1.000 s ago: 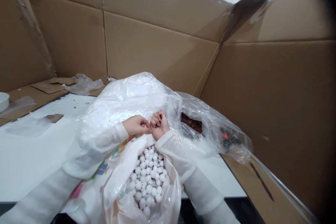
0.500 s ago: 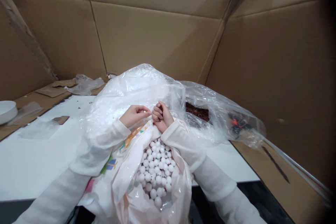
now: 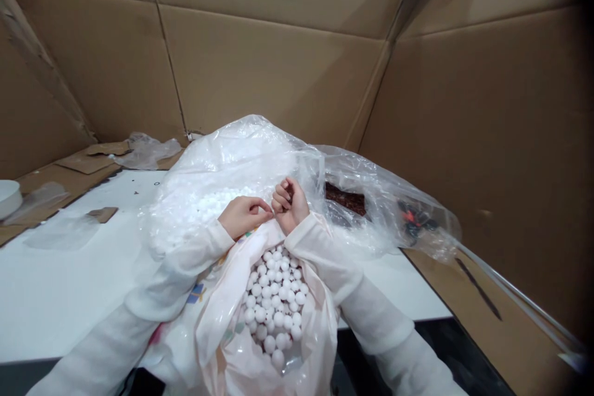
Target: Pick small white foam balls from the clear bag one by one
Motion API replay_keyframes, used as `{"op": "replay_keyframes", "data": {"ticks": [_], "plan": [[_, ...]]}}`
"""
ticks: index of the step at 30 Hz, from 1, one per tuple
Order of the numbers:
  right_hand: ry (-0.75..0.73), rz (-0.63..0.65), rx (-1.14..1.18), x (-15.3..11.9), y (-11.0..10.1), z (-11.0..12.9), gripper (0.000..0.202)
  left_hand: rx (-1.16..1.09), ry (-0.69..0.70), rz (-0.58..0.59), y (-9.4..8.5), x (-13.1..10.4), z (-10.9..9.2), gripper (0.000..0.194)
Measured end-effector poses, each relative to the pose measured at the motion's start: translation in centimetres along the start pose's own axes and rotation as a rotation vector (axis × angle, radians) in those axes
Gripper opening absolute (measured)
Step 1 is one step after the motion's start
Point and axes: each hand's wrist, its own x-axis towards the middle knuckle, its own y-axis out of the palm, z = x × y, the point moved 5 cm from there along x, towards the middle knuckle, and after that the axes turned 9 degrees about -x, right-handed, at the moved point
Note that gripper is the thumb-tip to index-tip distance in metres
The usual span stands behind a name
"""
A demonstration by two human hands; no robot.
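A pale printed plastic bag (image 3: 218, 315) hangs open at the table's near edge, filled with several small white foam balls (image 3: 273, 300). My left hand (image 3: 242, 215) pinches the bag's far rim between thumb and fingers. Beside it, my right hand (image 3: 290, 203) is curled into a fist on the same rim, touching the left one. Behind both hands lies a large clear plastic bag (image 3: 241, 161) with more white foam balls inside.
The white table (image 3: 60, 284) is walled in by tall cardboard panels (image 3: 278, 74). A white bowl (image 3: 7, 197) sits at the far left near cardboard scraps (image 3: 103, 214) and crumpled clear film (image 3: 146, 151). A dark brown slab (image 3: 344, 199) and a red-black object (image 3: 413, 219) lie under the clear plastic.
The view has tilted down and shifted a little. My right hand has risen slightly on the bag's rim. My left hand stays pinched on the rim.
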Motion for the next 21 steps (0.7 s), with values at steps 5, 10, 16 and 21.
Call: {"op": "replay_keyframes", "data": {"ticks": [5, 10, 16, 21], "plan": [[-0.087, -0.001, -0.253, -0.5, 0.8, -0.2, 0.027, -0.237, 0.073, -0.342, -2.8, 0.1, -0.2, 0.026], [-0.023, 0.089, -0.512, -0.9, 1.4, -1.6, 0.035, -0.332, 0.161, -0.473, -4.0, -0.1, -0.5, 0.023], [-0.080, 0.130, -0.570, -0.6, 1.5, -2.0, 0.033, -0.838, -0.025, -0.194, -2.3, 0.5, 0.7, 0.025], [-0.087, 0.229, -0.577, -0.9, 2.0, -2.3, 0.032, -1.436, -0.102, -0.101, -2.2, 0.2, 0.4, 0.031]]}}
